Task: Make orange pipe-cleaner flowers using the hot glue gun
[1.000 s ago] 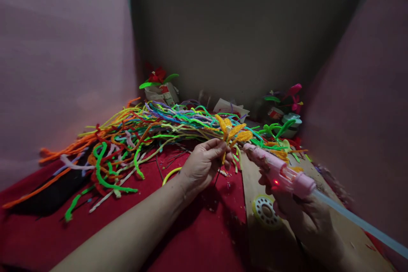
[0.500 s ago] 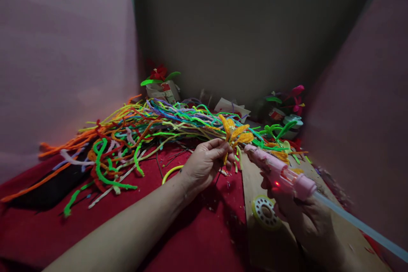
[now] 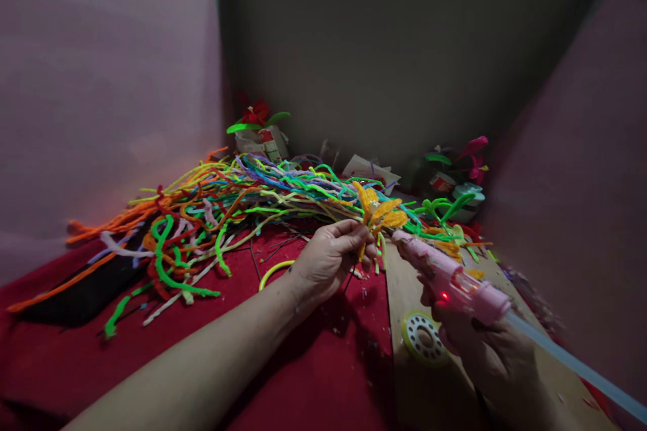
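My left hand (image 3: 331, 259) pinches the stem of a yellow-orange pipe-cleaner flower (image 3: 379, 210), holding it upright above the red cloth (image 3: 313, 363). My right hand (image 3: 485, 343) is wrapped around a pink glue gun (image 3: 449, 276) with a small red light lit on its side. The gun's nozzle points up-left and sits just right of the flower's base. A translucent glue stick (image 3: 576, 367) pokes out of the gun's back toward the lower right.
A big heap of coloured pipe cleaners (image 3: 217, 209) lies across the cloth on the left. A cardboard sheet (image 3: 435, 384) with a round yellow-white disc (image 3: 423, 338) lies under the gun. Finished flowers stand at the back left (image 3: 257, 122) and back right (image 3: 462, 161). Walls close in all around.
Both hands, the flower and the glue gun stay in nearly the same pose. The view has shifted slightly, so everything sits a little lower and to the right.
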The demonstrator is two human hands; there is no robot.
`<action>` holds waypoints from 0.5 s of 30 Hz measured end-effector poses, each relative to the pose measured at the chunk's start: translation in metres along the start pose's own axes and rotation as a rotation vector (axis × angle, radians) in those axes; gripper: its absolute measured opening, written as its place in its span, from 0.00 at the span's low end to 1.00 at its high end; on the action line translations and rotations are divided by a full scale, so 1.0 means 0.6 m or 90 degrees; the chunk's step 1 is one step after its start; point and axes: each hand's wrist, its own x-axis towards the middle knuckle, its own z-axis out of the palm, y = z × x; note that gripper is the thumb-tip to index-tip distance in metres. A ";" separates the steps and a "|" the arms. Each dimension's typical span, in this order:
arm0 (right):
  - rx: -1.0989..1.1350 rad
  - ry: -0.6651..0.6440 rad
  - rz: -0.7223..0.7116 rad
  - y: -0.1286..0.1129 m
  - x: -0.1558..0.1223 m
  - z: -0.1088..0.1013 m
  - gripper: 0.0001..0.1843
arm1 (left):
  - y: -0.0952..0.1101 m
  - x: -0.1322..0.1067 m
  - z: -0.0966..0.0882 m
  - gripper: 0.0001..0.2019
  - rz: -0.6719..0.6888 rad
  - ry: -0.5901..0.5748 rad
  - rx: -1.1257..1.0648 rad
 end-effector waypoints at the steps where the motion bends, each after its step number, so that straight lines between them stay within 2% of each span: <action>1: 0.013 0.001 0.013 0.000 0.000 0.001 0.22 | 0.000 0.000 0.000 0.07 0.001 0.001 0.001; 6: 0.040 0.019 0.058 0.012 -0.006 -0.003 0.24 | 0.000 -0.001 -0.001 0.07 -0.003 -0.003 0.010; 11: 0.039 0.012 0.099 0.048 -0.031 -0.015 0.27 | 0.000 -0.001 -0.001 0.07 -0.004 -0.001 0.014; 15: 0.067 0.028 0.076 0.062 -0.040 -0.020 0.26 | 0.001 -0.001 -0.002 0.07 -0.001 -0.004 0.011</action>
